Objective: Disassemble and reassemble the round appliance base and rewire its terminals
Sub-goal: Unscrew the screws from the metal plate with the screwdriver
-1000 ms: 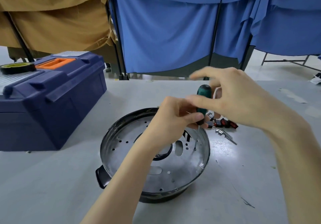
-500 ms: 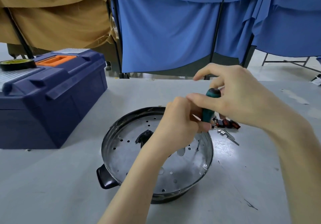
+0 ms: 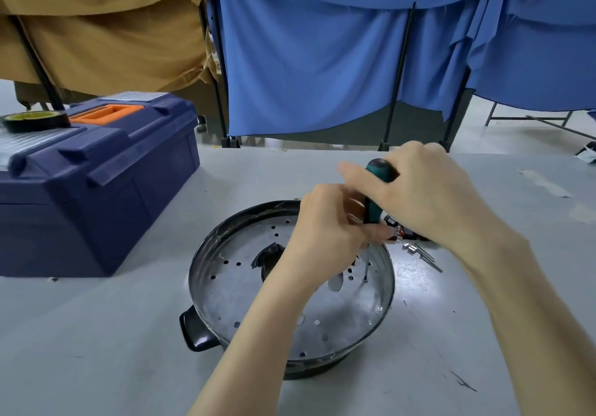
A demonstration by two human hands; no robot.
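Firmly gripped at its top by the right hand (image 3: 429,196), with the left hand (image 3: 325,235) curled round its lower end, a green-handled screwdriver (image 3: 375,186) stands tip-down in the round appliance base (image 3: 245,286), which sits on the grey table (image 3: 96,335) near a blue toolbox (image 3: 96,196).

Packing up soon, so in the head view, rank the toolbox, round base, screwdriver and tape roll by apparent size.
1. toolbox
2. round base
3. screwdriver and tape roll: these look similar. The screwdriver is partly hidden and the tape is farther away, so unranked.
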